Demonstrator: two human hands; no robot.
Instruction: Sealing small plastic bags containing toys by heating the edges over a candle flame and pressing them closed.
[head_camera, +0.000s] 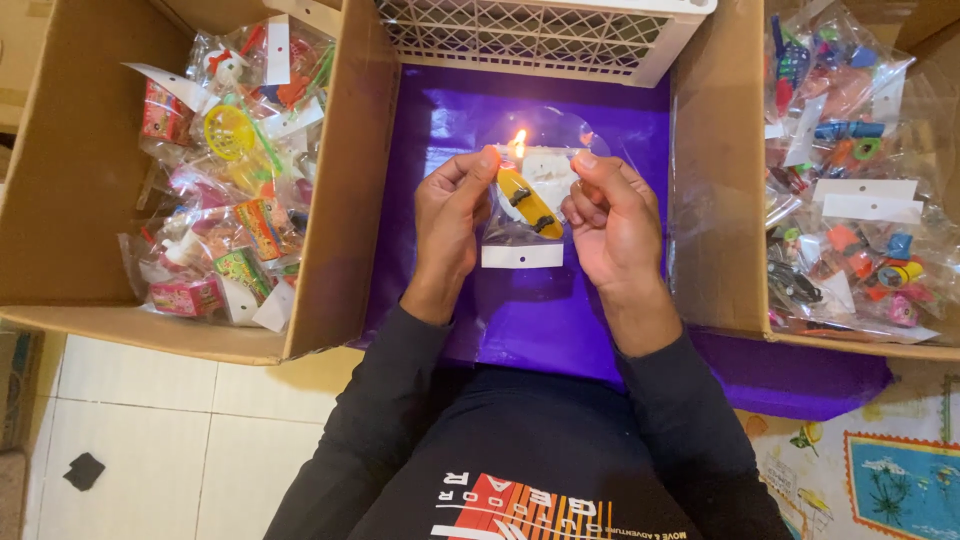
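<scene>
Head view: left hand (450, 215) and right hand (612, 222), fingers pinching clear bag (522, 225) with yellow toy skateboard (529, 203). Candle flame (519, 143) at 12 o'clock, touching bag top.

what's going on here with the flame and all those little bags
A person seated over a purple sheet holds a small clear packet with a yellow toy skateboard inside, left hand and right hand pinching its top corners. The packet's upper edge is at a candle flame. Cardboard boxes on the left and right hold many similar bagged toys.
</scene>
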